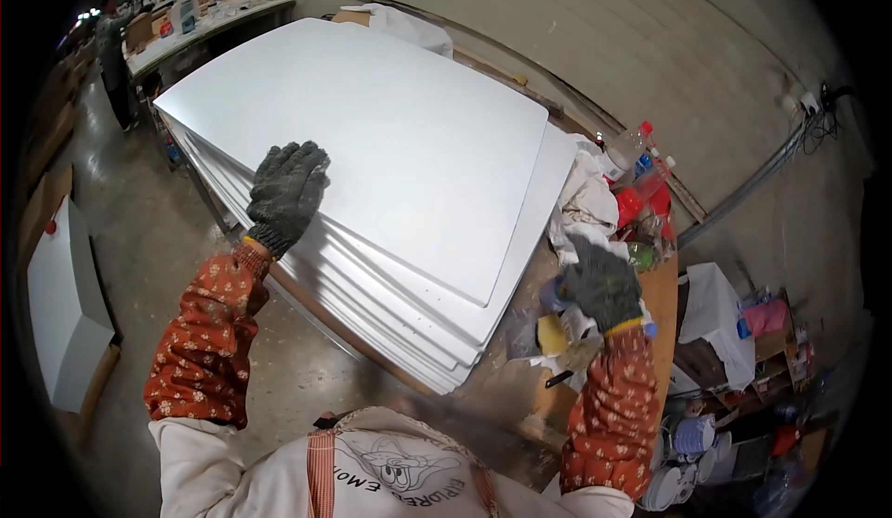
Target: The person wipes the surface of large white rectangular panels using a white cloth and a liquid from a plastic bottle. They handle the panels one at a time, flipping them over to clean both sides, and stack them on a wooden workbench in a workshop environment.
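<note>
A stack of large white panels lies on a workbench in front of me, its lower sheets fanned out along the near edge. My left hand, in a dark grey knit glove, rests flat on the top panel at its near left edge, fingers stretched out and close together. To the right of the stack, my right hand, gloved the same way, is over the cluttered bench end, at the lower edge of a crumpled white cloth. Its fingers are blurred, and whether they grip the cloth cannot be made out.
Plastic bottles and red wrappers stand beyond the cloth. A yellow sponge-like piece and a dark-handled tool lie near my right wrist. White buckets and a shelf stand at right. Another white panel leans at left; a second bench stands far left.
</note>
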Action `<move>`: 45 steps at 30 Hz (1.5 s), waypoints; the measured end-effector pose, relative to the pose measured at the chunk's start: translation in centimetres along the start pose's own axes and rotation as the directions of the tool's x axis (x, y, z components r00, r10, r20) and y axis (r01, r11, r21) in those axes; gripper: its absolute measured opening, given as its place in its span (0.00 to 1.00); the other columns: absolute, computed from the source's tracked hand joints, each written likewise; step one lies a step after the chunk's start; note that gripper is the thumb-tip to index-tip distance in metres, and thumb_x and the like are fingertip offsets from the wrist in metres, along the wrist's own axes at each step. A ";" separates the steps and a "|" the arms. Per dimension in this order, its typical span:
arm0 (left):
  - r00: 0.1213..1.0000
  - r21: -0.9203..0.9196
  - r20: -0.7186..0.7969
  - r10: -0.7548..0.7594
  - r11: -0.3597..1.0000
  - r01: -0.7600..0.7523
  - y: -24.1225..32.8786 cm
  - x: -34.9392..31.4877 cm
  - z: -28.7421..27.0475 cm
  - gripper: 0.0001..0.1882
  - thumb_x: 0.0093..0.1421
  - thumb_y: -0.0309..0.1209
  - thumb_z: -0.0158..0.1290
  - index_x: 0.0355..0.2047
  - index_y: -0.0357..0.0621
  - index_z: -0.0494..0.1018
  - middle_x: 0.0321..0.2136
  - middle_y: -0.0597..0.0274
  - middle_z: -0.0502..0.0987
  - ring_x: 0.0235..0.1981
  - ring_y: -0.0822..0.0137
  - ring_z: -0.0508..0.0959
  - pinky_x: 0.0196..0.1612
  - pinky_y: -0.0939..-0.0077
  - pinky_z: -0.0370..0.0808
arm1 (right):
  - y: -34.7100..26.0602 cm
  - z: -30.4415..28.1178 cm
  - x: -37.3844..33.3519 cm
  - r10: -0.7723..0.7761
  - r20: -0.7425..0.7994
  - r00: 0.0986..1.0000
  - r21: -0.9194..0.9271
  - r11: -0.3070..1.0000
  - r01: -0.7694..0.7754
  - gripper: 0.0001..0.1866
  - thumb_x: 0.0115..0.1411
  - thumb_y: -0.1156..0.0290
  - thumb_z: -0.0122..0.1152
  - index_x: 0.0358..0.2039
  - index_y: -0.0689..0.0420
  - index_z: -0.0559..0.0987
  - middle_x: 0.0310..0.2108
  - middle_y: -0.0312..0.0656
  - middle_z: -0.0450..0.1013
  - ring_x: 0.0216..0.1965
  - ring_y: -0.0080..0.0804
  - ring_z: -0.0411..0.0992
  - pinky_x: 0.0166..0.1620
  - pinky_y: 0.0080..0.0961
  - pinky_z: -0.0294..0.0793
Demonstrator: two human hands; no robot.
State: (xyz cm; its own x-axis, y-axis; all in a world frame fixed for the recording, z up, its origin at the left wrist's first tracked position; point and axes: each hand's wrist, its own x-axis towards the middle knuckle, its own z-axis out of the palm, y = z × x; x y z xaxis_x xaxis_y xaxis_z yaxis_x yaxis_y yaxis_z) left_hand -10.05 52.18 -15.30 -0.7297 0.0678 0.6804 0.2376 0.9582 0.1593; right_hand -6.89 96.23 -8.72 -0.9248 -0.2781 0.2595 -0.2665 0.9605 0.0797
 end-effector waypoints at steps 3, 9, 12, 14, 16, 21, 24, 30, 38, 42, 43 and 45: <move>0.994 0.028 -0.104 0.018 1.000 -0.015 -1.0 0.1 0.0 0.16 0.63 0.37 0.42 0.46 0.48 0.75 0.49 0.57 0.74 0.56 0.55 0.68 0.64 0.55 0.55 | -0.6 -1.1 9.5 0.009 0.084 0.996 0.005 1.000 -0.010 0.23 0.57 0.59 0.53 0.53 0.49 0.69 0.35 0.49 0.76 0.36 0.48 0.75 0.40 0.43 0.73; 0.903 -0.431 -0.235 -0.359 0.872 0.234 -2.5 0.9 0.6 0.15 0.61 0.33 0.47 0.47 0.47 0.75 0.51 0.57 0.72 0.57 0.57 0.67 0.53 0.63 0.69 | 0.0 5.8 25.3 -0.018 -0.026 0.999 0.040 0.999 0.019 0.24 0.60 0.53 0.46 0.53 0.49 0.68 0.42 0.48 0.74 0.44 0.48 0.72 0.48 0.44 0.69; 0.827 -0.850 -0.133 -0.547 0.492 0.189 -3.0 0.4 1.6 0.25 0.61 0.26 0.49 0.60 0.48 0.60 0.61 0.60 0.58 0.56 0.62 0.65 0.46 0.74 0.74 | 2.0 10.4 31.6 0.112 0.067 0.991 0.084 0.990 -0.118 0.24 0.62 0.51 0.43 0.54 0.49 0.70 0.51 0.48 0.70 0.51 0.48 0.68 0.55 0.43 0.65; 0.835 -0.718 -0.249 -0.491 0.672 0.181 -3.3 0.6 2.9 0.35 0.59 0.19 0.49 0.65 0.47 0.49 0.63 0.64 0.53 0.59 0.63 0.61 0.51 0.75 0.72 | 7.4 15.8 35.0 -0.127 0.026 0.992 -0.179 0.975 0.129 0.28 0.63 0.48 0.38 0.56 0.52 0.69 0.52 0.50 0.68 0.53 0.52 0.65 0.57 0.44 0.62; 0.644 -0.844 -0.024 -0.765 0.360 0.397 -1.2 1.1 2.5 0.40 0.57 0.18 0.52 0.65 0.51 0.45 0.61 0.60 0.55 0.60 0.62 0.59 0.49 0.69 0.75 | 8.2 17.9 36.5 0.046 0.038 0.998 0.001 0.999 -0.046 0.30 0.63 0.46 0.38 0.56 0.53 0.68 0.55 0.51 0.66 0.57 0.52 0.61 0.61 0.44 0.57; 0.519 -0.891 0.076 -0.852 0.176 0.418 -1.5 -1.7 2.4 0.38 0.55 0.19 0.55 0.62 0.46 0.49 0.55 0.55 0.62 0.50 0.60 0.70 0.48 0.62 0.77 | 5.0 15.1 33.9 0.220 0.253 0.942 -0.012 0.974 -0.224 0.33 0.63 0.46 0.41 0.60 0.58 0.62 0.61 0.52 0.58 0.62 0.48 0.56 0.64 0.37 0.54; 0.459 -0.890 0.173 -0.872 0.060 0.451 -1.9 -2.2 3.3 0.38 0.55 0.19 0.57 0.62 0.44 0.48 0.54 0.52 0.63 0.50 0.61 0.70 0.48 0.63 0.76 | 4.7 13.9 32.2 0.318 0.306 0.897 -0.083 0.948 -0.307 0.34 0.63 0.45 0.41 0.61 0.57 0.61 0.63 0.50 0.55 0.63 0.47 0.55 0.64 0.37 0.53; 0.439 -0.883 0.228 -0.869 0.006 0.470 -0.9 -1.9 2.3 0.40 0.55 0.22 0.58 0.61 0.38 0.44 0.47 0.50 0.69 0.45 0.63 0.73 0.49 0.67 0.76 | 5.4 13.7 29.6 0.371 0.345 0.862 -0.132 0.929 -0.347 0.39 0.61 0.38 0.33 0.63 0.54 0.58 0.62 0.51 0.57 0.63 0.49 0.56 0.63 0.43 0.56; 0.880 -0.091 0.168 -0.445 0.882 0.463 -3.2 -6.9 1.6 0.22 0.60 0.29 0.52 0.54 0.38 0.66 0.54 0.53 0.69 0.54 0.64 0.69 0.58 0.70 0.66 | 5.3 14.4 21.9 0.474 0.344 0.811 -0.136 0.879 -0.456 0.42 0.59 0.34 0.28 0.61 0.55 0.62 0.57 0.54 0.64 0.57 0.51 0.63 0.59 0.43 0.60; 0.842 -0.502 0.230 -0.487 0.683 0.532 -4.2 -8.6 2.9 0.19 0.63 0.26 0.44 0.55 0.37 0.66 0.57 0.53 0.65 0.58 0.63 0.66 0.62 0.68 0.62 | 7.2 15.4 17.3 0.531 0.329 0.780 -0.116 0.843 -0.525 0.42 0.58 0.34 0.29 0.61 0.54 0.62 0.56 0.55 0.64 0.57 0.52 0.63 0.59 0.44 0.60; 0.759 -0.716 0.301 -0.578 0.389 0.580 -3.4 -8.3 3.3 0.19 0.63 0.25 0.45 0.54 0.39 0.67 0.56 0.52 0.67 0.57 0.61 0.66 0.61 0.67 0.64 | 8.0 15.9 16.0 0.535 0.312 0.785 -0.097 0.840 -0.534 0.41 0.58 0.34 0.30 0.61 0.53 0.62 0.56 0.55 0.64 0.58 0.52 0.63 0.59 0.44 0.60; 0.732 -0.815 0.381 -0.566 0.168 0.554 -3.0 -8.9 3.7 0.19 0.62 0.24 0.45 0.54 0.39 0.67 0.55 0.51 0.68 0.57 0.60 0.67 0.60 0.67 0.65 | 8.4 15.5 13.9 0.564 0.296 0.771 -0.079 0.818 -0.569 0.41 0.58 0.34 0.32 0.62 0.51 0.61 0.56 0.56 0.64 0.58 0.53 0.62 0.60 0.44 0.59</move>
State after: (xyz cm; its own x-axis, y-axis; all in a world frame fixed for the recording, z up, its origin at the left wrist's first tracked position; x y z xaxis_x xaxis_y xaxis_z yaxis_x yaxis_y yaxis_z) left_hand -6.62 49.69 -24.48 -0.9123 -0.3865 0.1353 0.1582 -0.0280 0.9870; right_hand -26.16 100.46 -19.34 -0.9434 0.3291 -0.0402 0.3296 0.9441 -0.0068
